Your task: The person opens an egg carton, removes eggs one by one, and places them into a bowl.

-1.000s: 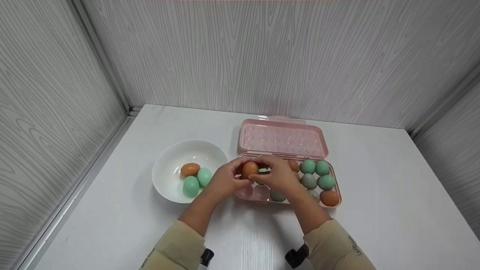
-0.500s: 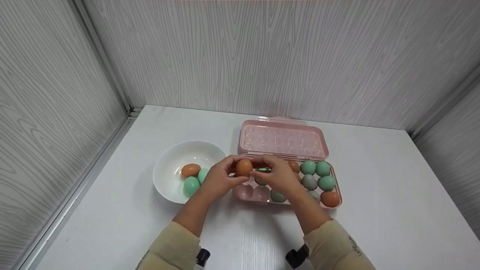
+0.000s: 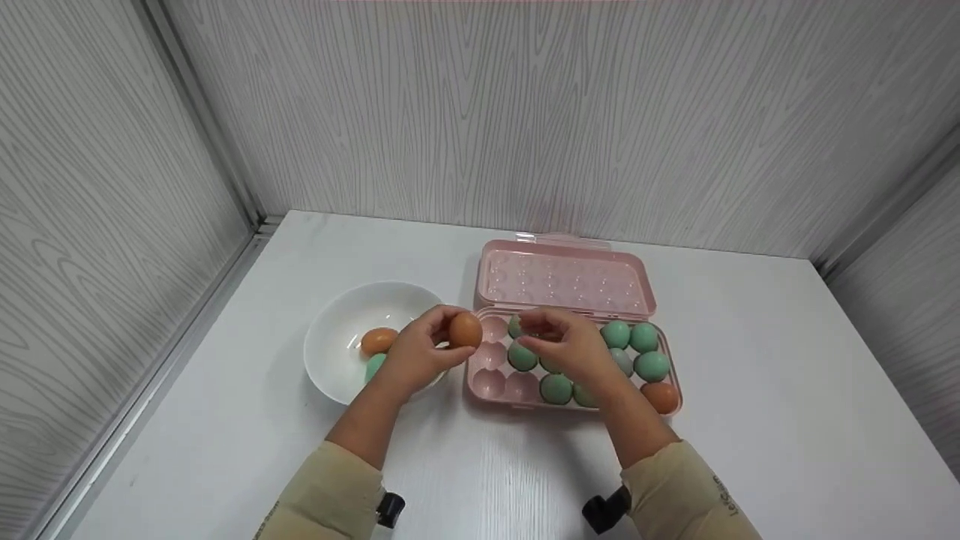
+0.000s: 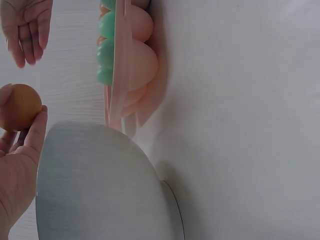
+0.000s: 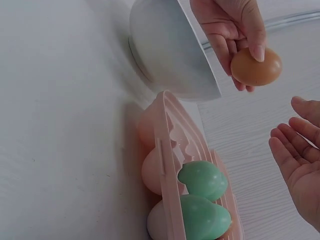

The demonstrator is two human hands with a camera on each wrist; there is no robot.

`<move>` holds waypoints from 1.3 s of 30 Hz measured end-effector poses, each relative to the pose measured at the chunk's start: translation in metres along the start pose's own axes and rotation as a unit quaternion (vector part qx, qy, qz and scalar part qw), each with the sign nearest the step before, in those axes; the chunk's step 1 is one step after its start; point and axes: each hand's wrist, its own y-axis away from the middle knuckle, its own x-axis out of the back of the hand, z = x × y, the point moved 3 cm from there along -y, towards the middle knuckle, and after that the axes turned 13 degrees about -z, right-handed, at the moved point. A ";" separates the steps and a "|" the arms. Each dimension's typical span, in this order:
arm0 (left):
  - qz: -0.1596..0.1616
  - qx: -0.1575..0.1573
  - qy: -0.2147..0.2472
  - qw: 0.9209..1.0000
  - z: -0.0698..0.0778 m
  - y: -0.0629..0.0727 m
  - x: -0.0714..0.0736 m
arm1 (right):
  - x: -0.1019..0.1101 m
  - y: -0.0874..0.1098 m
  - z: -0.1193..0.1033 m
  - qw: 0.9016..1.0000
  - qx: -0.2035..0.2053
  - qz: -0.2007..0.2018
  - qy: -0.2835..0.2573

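Observation:
A brown egg [image 3: 465,330] is pinched between the thumb and fingers of my left hand [image 3: 414,358], held between the white bowl [image 3: 326,330] and the pink egg carton [image 3: 489,385]. To its right, my right hand [image 3: 577,349] hovers over the carton with fingers loosely bent and nothing in them. The right wrist view shows a gap between the right hand [image 5: 302,165] and the held egg [image 5: 257,67]. Green eggs [image 3: 556,389] and a brown egg [image 3: 660,397] sit in the carton, some hidden by the right hand. Its left-hand cups are bare.
The carton's lid [image 3: 566,281] lies open behind it. In the bowl are a brown egg [image 3: 379,341] and a green egg [image 3: 373,366], partly covered by the left hand. Pale wood-grain walls [image 3: 480,112] enclose the white table [image 3: 787,375] at the back and sides.
The brown egg was between both hands; the right hand has let go of it. My left hand has carried it left toward the bowl, and the right hand has shifted slightly right.

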 end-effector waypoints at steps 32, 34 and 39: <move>-0.009 0.093 -0.107 0.990 -0.039 0.004 0.025 | 0.011 0.001 0.021 1.000 -0.003 0.007 0.013; -0.013 0.095 -0.115 0.989 -0.040 0.004 0.025 | 0.010 0.000 0.021 1.000 -0.006 0.007 0.014; -0.026 0.105 -0.115 0.987 -0.041 0.004 0.026 | 0.010 0.000 0.023 1.000 -0.006 0.005 0.017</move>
